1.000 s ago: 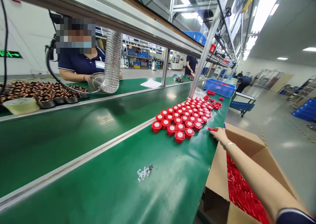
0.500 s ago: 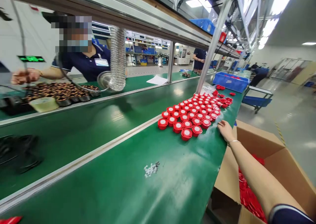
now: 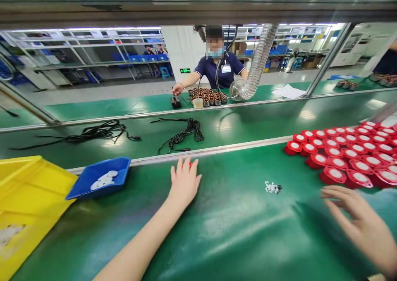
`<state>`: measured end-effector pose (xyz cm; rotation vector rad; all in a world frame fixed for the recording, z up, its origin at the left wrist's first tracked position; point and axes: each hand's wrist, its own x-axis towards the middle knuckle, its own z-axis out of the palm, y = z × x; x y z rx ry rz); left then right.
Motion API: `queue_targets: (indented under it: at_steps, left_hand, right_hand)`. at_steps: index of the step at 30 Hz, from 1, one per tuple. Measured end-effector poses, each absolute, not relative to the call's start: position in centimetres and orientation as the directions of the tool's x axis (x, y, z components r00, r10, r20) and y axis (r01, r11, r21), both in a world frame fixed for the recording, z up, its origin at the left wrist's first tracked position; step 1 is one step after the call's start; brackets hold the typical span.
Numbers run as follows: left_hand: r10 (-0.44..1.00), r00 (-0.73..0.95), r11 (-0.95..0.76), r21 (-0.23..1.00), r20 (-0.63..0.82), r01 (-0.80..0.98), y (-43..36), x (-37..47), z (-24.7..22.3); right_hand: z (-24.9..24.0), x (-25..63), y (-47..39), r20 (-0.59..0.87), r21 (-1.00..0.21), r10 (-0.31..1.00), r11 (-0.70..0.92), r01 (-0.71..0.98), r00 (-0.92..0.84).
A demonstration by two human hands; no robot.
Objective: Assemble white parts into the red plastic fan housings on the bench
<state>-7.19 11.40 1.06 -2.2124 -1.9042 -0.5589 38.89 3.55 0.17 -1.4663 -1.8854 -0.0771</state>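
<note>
Reaching toward the metal strip across the green table, my left hand (image 3: 185, 182) has its fingers spread and pointing away from me. A small red piece (image 3: 191, 164) shows between its fingertips, mostly hidden by them. My right hand (image 3: 361, 223) hovers at the right, slightly blurred, thumb and fingers apart with nothing seen between them. Just beyond it stand rows of red round parts with white discs on top (image 3: 341, 152). Between my hands lies a little heap of small white bits with some dark ones (image 3: 273, 187).
At the left are a blue tray (image 3: 102, 190) of white discs and a yellow bin (image 3: 34, 198). Black cables (image 3: 182, 134) lie beyond the metal strip (image 3: 217, 149). Across the line a co-worker (image 3: 214, 70) sits behind copper-coloured parts (image 3: 206, 95), near a silver duct (image 3: 262, 62).
The view has swung left, bringing the bin, tray and my left hand into sight. My right hand has left the table's right edge and come back beside the red parts.
</note>
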Motion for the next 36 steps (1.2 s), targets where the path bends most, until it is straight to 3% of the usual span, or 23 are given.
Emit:
queue_targets:
  at_steps: [4,8,12,19,23,27,31,36]
  left_hand:
    - [0.901,0.254,-0.32,0.145,0.351,0.936,11.7,-9.7,0.5]
    - [0.842,0.429,-0.49,0.131,0.327,0.862,8.6,-11.6,0.3]
    - [0.809,0.514,-0.567,0.149,0.287,0.81,5.7,-13.1,-0.1]
    - [0.806,0.525,-0.559,0.058,0.274,0.827,7.2,-12.9,1.7]
    - [0.838,0.458,-0.491,0.041,0.296,0.87,7.5,-11.7,1.6]
    - [0.798,0.497,-0.52,-0.028,0.341,0.854,6.7,-11.0,1.1]
    - [0.798,0.486,-0.518,-0.004,0.356,0.855,6.3,-10.9,0.9]
    - [0.751,0.473,-0.545,0.03,0.46,0.838,6.4,-10.9,0.7]
  right_hand:
    - [1.1,32.0,4.9,0.484,-0.454,0.848,0.456,0.765,-0.217]
    - [0.5,29.7,6.4,0.393,-0.529,0.894,0.412,0.742,-0.217]
    - [-0.1,29.1,6.9,0.372,-0.527,0.906,0.385,0.758,-0.202]
    - [-0.3,27.3,6.6,0.382,-0.302,0.878,0.413,0.859,-0.288]
    - [-0.7,26.6,7.1,0.396,-0.225,0.861,0.427,0.876,-0.319]
    - [-1.5,26.7,7.2,0.425,-0.169,0.829,0.468,0.867,-0.364]
    - [-2.1,27.1,7.1,0.469,-0.074,0.781,0.501,0.863,-0.413]
    - [-2.3,27.4,7.1,0.496,-0.085,0.752,0.54,0.837,-0.434]
